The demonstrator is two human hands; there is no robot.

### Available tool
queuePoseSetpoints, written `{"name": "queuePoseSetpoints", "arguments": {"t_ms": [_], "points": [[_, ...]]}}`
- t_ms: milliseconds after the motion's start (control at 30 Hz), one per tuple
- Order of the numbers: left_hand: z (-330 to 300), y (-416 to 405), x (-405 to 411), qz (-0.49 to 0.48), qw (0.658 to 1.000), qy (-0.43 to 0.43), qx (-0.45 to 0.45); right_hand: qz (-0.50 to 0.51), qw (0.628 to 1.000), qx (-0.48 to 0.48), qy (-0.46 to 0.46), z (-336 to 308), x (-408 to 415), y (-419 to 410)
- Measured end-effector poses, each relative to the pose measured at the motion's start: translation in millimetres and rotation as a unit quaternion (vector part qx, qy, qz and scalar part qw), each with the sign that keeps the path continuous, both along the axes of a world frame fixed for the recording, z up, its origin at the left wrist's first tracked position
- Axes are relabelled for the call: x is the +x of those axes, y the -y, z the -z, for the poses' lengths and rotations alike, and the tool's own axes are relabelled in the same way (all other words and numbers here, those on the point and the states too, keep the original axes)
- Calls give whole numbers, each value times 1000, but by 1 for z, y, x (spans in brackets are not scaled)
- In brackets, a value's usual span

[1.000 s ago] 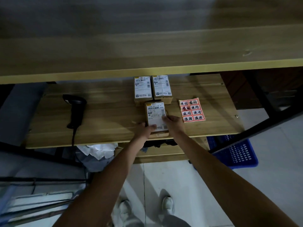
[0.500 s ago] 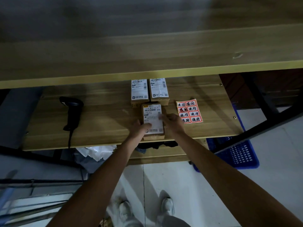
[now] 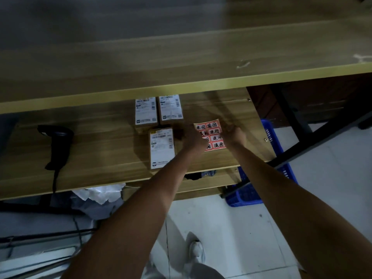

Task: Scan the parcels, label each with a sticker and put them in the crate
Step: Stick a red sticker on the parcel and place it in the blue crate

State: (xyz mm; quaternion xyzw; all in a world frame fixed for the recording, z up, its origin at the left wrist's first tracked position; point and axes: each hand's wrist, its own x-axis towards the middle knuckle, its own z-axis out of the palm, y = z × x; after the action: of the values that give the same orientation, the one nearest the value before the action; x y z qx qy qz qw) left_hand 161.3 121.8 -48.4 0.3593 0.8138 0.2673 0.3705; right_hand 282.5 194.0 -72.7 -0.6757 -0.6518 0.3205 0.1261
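From my head camera I look down at the lower wooden shelf [image 3: 100,150], under a wider upper board [image 3: 181,63]. My left hand [image 3: 193,137] lies over the left side of the sticker sheet [image 3: 213,130], which sits near the right end of the shelf. My right hand [image 3: 235,134] rests at the right edge of the same sheet. Both hands are dark and blurred, so I cannot tell if their fingers are spread or pinching a sticker.

Just left of my left hand, the nearest parcel [image 3: 161,148] lies flat with its white label up, close to the front edge of the shelf, and no hand touches it. Behind it, two more parcels [image 3: 159,111] lie side by side, touching each other, partly under the upper board.

The black scanner [image 3: 57,143] lies near the left end of the shelf, and its cable hangs over the front edge. The blue crate [image 3: 269,141] stands on the floor beyond the right end of the shelf, partly hidden by it. Some crumpled white plastic [image 3: 100,193] shows below the front edge.
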Motion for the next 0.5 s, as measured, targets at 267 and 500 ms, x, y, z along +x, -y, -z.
{"name": "queuePoseSetpoints", "arguments": {"t_ms": [267, 500], "points": [[13, -19, 18, -16, 999, -31, -30, -38, 997, 33, -59, 17, -1, 8], [11, -12, 10, -229, 956, 181, -9, -41, 997, 48, -54, 21, 4, 25]]}}
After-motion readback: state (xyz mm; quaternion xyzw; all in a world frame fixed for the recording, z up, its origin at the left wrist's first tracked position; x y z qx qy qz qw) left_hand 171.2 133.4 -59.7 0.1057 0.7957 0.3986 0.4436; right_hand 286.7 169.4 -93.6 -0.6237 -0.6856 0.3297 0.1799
